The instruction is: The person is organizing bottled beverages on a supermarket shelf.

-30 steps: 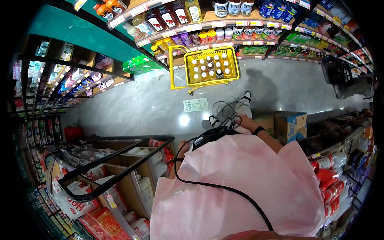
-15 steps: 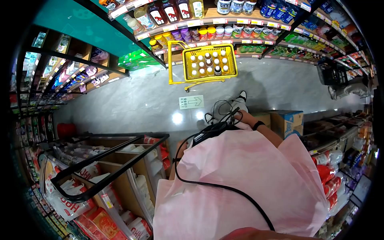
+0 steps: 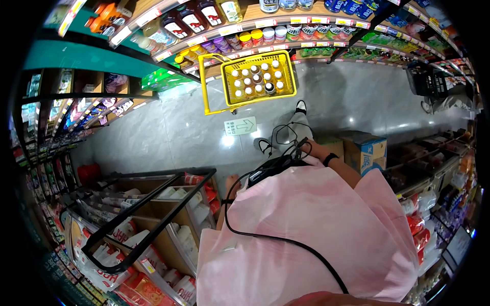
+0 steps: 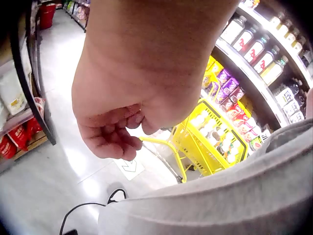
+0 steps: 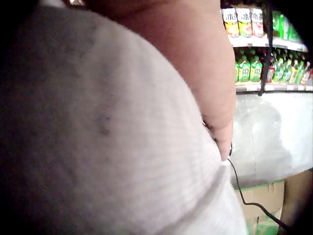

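Note:
In the left wrist view my left hand (image 4: 122,112) hangs with loosely curled fingers and nothing in them; the head view shows part of this hand (image 3: 233,186) beside the pink shirt. My right hand (image 3: 312,149) is by a bundle of black cables (image 3: 291,151) at the front of the shirt; whether it grips them is unclear. Clothing covers most of that hand (image 5: 222,139) in the right wrist view. Ahead, touched by neither hand, stands a yellow cart (image 3: 293,86) with several white-capped bottles (image 3: 257,78) in its basket.
Drink shelves (image 3: 265,22) run behind the cart. At the left front is a rack of packaged goods with a black rail (image 3: 148,236). Cardboard boxes (image 3: 372,153) stand to the right on the grey floor (image 3: 178,137). A black basket (image 3: 434,81) is at the far right.
The head view has shifted, so the cart and shelves appear further left and higher. The feet show at slightly different spots. Both hands stay low, near the body.

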Demonstrator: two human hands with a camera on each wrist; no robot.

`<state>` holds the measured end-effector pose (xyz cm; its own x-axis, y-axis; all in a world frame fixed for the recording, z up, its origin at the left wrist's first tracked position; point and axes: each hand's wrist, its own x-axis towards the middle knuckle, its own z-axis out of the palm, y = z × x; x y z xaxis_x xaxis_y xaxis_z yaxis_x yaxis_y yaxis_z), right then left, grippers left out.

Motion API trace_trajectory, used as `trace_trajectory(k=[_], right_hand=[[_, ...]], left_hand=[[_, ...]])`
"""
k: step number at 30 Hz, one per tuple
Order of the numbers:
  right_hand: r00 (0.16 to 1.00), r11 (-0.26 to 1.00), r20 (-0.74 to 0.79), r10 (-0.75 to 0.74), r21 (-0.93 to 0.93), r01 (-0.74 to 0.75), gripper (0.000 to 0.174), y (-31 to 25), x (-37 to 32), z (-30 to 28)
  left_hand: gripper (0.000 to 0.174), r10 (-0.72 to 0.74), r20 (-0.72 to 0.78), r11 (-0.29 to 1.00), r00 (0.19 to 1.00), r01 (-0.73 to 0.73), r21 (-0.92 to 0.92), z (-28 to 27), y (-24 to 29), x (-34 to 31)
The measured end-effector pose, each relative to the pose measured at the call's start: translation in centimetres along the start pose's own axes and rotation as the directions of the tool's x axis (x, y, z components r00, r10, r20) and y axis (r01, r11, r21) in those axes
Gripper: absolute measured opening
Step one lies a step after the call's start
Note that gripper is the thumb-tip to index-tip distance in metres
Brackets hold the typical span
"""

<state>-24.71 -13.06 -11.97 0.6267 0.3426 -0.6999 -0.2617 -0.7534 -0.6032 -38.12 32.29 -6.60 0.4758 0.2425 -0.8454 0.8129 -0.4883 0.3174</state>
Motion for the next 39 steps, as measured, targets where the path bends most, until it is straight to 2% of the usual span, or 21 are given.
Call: trace_trajectory(k=[4,6,7,8,10,11,14,16,19,24,26,28,30,31,32,33,34,35,36,38,39], right_hand=[[0.989,0.981,0.004,0.145,0.127,-0.144,0.076,0.1,-2.1,-3.1],[0.986,0.978,0.007,0.169,0.126,-0.169,0.078,-0.7,-3.2,-5.7],[0.984,0.972,0.027,0.175,0.152,-0.177,0.076,-0.5,-3.9,-6.8],[0.984,0.97,0.032,0.173,0.166,-0.176,0.076,-0.9,-4.3,-7.1],[0.989,0.979,-0.099,0.112,0.18,-0.093,0.071,1.0,-4.1,-7.1],[0.991,0.983,-0.087,0.101,0.164,-0.085,0.07,1.2,-4.0,-7.5],[0.995,0.983,-0.033,0.092,0.163,-0.085,0.07,1.6,-3.8,-8.6],[0.975,0.946,-0.016,0.22,0.247,-0.209,0.07,0.8,-4.8,-10.1],[0.983,0.962,-0.062,0.172,0.226,-0.154,0.068,1.4,-3.7,-9.6],[0.985,0.986,-0.113,0.134,0.118,-0.12,0.066,2.5,-0.7,-6.9],[0.991,0.999,-0.122,-0.047,0.012,0.049,0.066,7.3,2.3,-3.2],[0.993,0.993,-0.106,0.047,0.11,-0.036,0.066,5.9,1.4,-3.0],[0.987,0.972,-0.092,0.13,0.208,-0.109,0.067,5.4,1.2,-3.3],[0.991,0.973,-0.07,0.117,0.21,-0.1,0.068,5.7,1.4,-2.9],[0.994,0.973,-0.047,0.103,0.212,-0.091,0.07,6.2,1.7,-2.3],[0.993,0.975,-0.061,0.099,0.207,-0.084,0.07,7.7,2.6,-1.1],[0.998,0.991,-0.059,0.006,0.134,0.002,0.065,9.7,3.9,0.2],[0.995,0.994,-0.051,-0.086,0.061,0.089,0.06,10.9,4.8,0.7],[0.994,0.994,-0.068,-0.09,0.055,0.094,0.06,10.7,5.1,0.2],[0.908,0.826,0.058,-0.416,-0.394,0.404,0.047,10.3,5.2,-0.4],[0.926,0.845,0.051,-0.374,-0.394,0.362,0.041,7.4,3.1,-2.0]], left_hand=[[0.04,-0.041,-0.054,0.999,0.998,0.042,0.02,-0.3,4.4,2.3],[0.036,0.288,0.03,0.912,0.957,-0.284,0.298,-0.9,3.5,6.5],[0.031,0.415,0.174,0.703,0.893,-0.436,0.561,-2.1,6.2,6.3],[0.031,0.408,0.176,0.698,0.896,-0.431,0.572,-2.6,8.7,5.7],[0.025,0.183,0.171,0.974,0.968,-0.202,0.101,-3.2,11.7,7.5],[0.023,-0.012,0.135,0.992,0.991,0.028,-0.124,-3.6,15.8,6.5],[0.034,0.082,0.056,0.991,0.995,-0.076,-0.107,-3.4,21.6,7.4],[0.037,0.12,0.083,0.986,0.989,-0.109,-0.129,-3.1,24.6,7.8],[0.048,0.235,0.136,0.972,0.963,-0.23,-0.05,-2.9,28.4,6.3],[0.046,0.211,0.193,0.976,0.958,-0.216,0.008,-2.3,26.9,5.1],[0.045,0.26,0.201,0.965,0.944,-0.256,-0.046,-2.1,24.5,5.4],[0.04,0.307,0.151,0.951,0.94,-0.299,-0.075,-1.8,21.2,6.8],[0.029,0.155,0.221,0.985,0.963,-0.168,0.042,-2.5,19.1,7.5],[0.025,0.385,0.287,0.795,0.877,-0.473,0.38,-2.8,16.9,9.1],[0.021,0.537,0.42,0.411,0.732,-0.661,0.628,-3.0,14.9,10.2],[0.021,0.55,0.415,0.403,0.725,-0.666,0.628,-2.9,13.6,9.8],[0.021,0.431,0.305,0.76,0.849,-0.524,0.385,-3.0,12.9,8.9],[0.022,0.255,0.258,0.958,0.932,-0.279,0.061,-3.3,12.9,8.4],[0.028,0.144,0.254,0.989,0.957,-0.147,-0.006,-3.6,14.3,6.6],[0.033,-0.094,0.231,0.993,0.968,0.108,-0.049,-3.7,15.4,5.8],[0.038,0.0,0.219,0.998,0.976,0.012,-0.054,-3.7,15.1,5.3]])
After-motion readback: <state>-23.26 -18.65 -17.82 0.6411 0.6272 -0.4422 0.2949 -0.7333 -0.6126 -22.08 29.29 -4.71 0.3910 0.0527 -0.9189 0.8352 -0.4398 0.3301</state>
